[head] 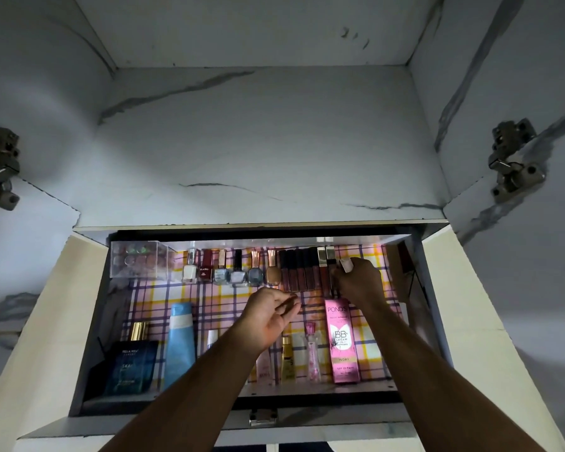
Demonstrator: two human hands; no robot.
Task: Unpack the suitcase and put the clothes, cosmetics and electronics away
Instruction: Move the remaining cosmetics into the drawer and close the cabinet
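Note:
An open drawer (pixel 92 321) lined with pink and yellow plaid paper holds cosmetics. Along its far edge lies a row of nail polish bottles (pixel 237 272) and dark lip gloss tubes (pixel 299 272). My right hand (pixel 359 282) reaches to the right end of that row and pinches a small tube with a silver cap (pixel 346 265). My left hand (pixel 271 316) hovers mid-drawer, fingers loosely curled, holding nothing. Nearer me stand a pink Pond's BB cream box (pixel 341 344), a blue tube (pixel 180 344), a dark blue perfume box (pixel 131 367) and small bottles (pixel 312 352).
A clear plastic case (pixel 137 259) of round colour pots sits in the drawer's far left corner. Above the drawer is a marble-patterned cupboard shelf (pixel 258 151). Open doors with metal hinges (pixel 512 161) flank both sides.

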